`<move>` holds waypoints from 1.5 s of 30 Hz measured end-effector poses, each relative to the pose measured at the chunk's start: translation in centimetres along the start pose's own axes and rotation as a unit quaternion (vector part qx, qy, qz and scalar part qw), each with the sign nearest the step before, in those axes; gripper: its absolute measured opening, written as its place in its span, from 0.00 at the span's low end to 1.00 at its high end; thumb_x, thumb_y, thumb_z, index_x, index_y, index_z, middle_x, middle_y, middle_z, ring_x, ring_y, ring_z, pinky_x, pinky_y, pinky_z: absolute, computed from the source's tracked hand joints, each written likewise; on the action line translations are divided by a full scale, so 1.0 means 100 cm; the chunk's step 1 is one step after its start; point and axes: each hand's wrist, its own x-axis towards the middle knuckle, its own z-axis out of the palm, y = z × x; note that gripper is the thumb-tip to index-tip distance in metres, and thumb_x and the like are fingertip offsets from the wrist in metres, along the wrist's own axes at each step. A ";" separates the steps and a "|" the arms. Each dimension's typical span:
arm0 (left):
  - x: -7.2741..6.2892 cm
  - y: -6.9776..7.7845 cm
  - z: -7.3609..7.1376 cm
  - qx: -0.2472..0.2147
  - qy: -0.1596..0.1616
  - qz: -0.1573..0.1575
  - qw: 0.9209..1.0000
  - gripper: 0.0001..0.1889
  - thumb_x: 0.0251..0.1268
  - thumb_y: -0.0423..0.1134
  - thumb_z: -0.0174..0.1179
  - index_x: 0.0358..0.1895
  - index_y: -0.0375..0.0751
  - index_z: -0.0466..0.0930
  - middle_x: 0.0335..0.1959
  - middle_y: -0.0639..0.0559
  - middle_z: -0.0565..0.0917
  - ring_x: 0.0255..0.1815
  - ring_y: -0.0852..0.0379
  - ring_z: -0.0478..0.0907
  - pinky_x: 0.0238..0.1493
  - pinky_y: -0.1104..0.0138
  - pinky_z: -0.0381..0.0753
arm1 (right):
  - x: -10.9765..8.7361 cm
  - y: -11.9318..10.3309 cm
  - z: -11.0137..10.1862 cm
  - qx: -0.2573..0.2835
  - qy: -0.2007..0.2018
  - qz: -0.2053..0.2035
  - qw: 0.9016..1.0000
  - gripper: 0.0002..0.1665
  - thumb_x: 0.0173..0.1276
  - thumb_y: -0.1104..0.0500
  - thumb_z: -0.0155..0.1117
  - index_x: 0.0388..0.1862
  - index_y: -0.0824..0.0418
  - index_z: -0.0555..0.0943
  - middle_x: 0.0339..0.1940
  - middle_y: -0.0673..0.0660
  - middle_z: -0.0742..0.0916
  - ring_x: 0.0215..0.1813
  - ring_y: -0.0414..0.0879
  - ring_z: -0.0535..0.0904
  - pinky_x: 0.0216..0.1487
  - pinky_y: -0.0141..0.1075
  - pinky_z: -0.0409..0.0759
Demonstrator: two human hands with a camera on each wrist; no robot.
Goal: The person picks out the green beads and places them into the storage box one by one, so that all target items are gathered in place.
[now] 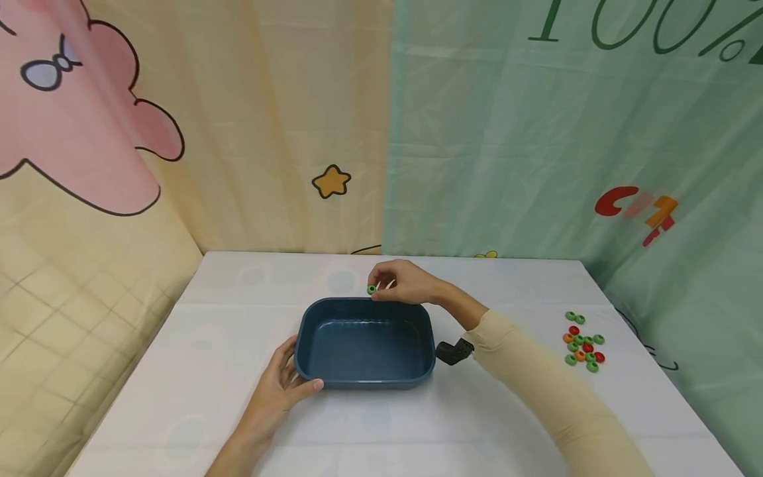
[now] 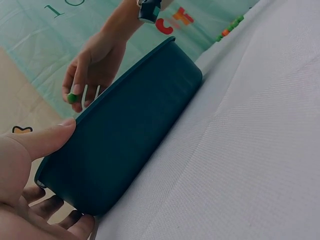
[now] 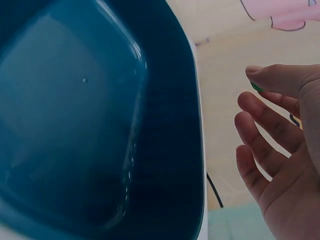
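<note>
A dark blue rectangular dish (image 1: 369, 383) sits on the white-covered table, its inside bare. My left hand (image 1: 275, 384) grips its left end, with the thumb (image 2: 57, 136) over the rim and the other fingers against the side wall. Above the dish's far edge, my right hand (image 1: 408, 281) pinches a small green bead (image 1: 372, 289) between thumb and index finger. In the right wrist view, the bead (image 3: 256, 87) is mostly hidden behind the thumb, and the remaining fingers are spread and lightly bent.
Several green, red and orange beads (image 1: 578, 340) lie loosely grouped at the table's right side. A black wrist camera (image 1: 454, 352) on my right arm hangs beside the dish's right end. Printed curtains (image 1: 477, 146) stand behind the table.
</note>
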 end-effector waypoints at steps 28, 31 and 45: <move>0.002 -0.006 -0.001 0.001 0.000 0.015 1.000 0.51 0.62 0.26 0.72 0.82 0.42 0.48 0.83 0.44 0.51 0.82 0.41 0.51 0.66 0.78 0.69 | 0.036 -0.008 0.021 -0.042 -0.026 -0.043 0.998 0.16 0.70 0.62 0.72 0.55 0.64 0.85 0.48 0.62 0.88 0.46 0.42 0.85 0.55 0.35 0.84; 0.002 -0.006 -0.001 -0.001 0.001 0.014 1.000 0.50 0.62 0.26 0.72 0.82 0.43 0.48 0.83 0.44 0.51 0.82 0.41 0.51 0.66 0.78 0.69 | 0.034 -0.005 0.021 -0.041 -0.028 -0.036 0.998 0.16 0.70 0.62 0.72 0.55 0.64 0.85 0.48 0.62 0.88 0.46 0.42 0.85 0.55 0.34 0.84; 0.002 -0.004 -0.001 0.007 0.008 0.005 1.000 0.51 0.61 0.26 0.73 0.82 0.45 0.49 0.83 0.45 0.52 0.82 0.43 0.52 0.71 0.69 0.67 | 0.011 -0.003 0.010 -0.048 -0.015 -0.003 0.999 0.15 0.71 0.61 0.72 0.54 0.61 0.85 0.48 0.58 0.88 0.46 0.42 0.85 0.54 0.36 0.84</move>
